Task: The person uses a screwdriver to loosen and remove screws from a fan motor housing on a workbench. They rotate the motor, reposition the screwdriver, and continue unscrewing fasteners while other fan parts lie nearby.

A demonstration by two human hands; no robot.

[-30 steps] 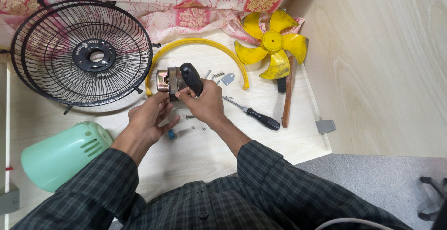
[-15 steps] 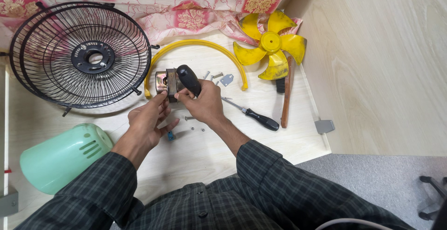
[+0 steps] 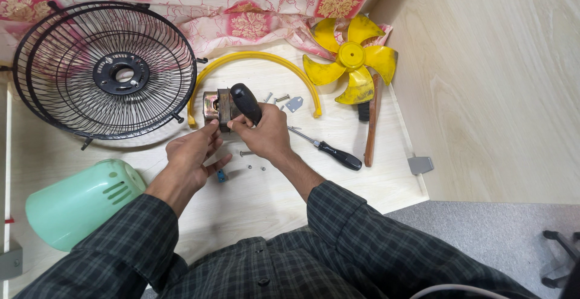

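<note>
At tabletop (image 3: 272, 202) centre, your left hand (image 3: 192, 154) steadies the fan motor (image 3: 219, 107) while your right hand (image 3: 264, 131) clamps a black-handled screwdriver (image 3: 246, 103) against it. Fan looks fully stripped: grille (image 3: 106, 69), yellow blade (image 3: 351, 58), green housing (image 3: 78, 202), screws (image 3: 254, 167) lie apart; reassembly not yet done.

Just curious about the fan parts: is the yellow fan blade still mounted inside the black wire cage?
No, the yellow fan blade lies by itself on the table to the right, well apart from the black wire cage at the left.

Small metal fan motor (image 3: 216, 107) and black-handled screwdriver (image 3: 246, 104), held above the tabletop.
</note>
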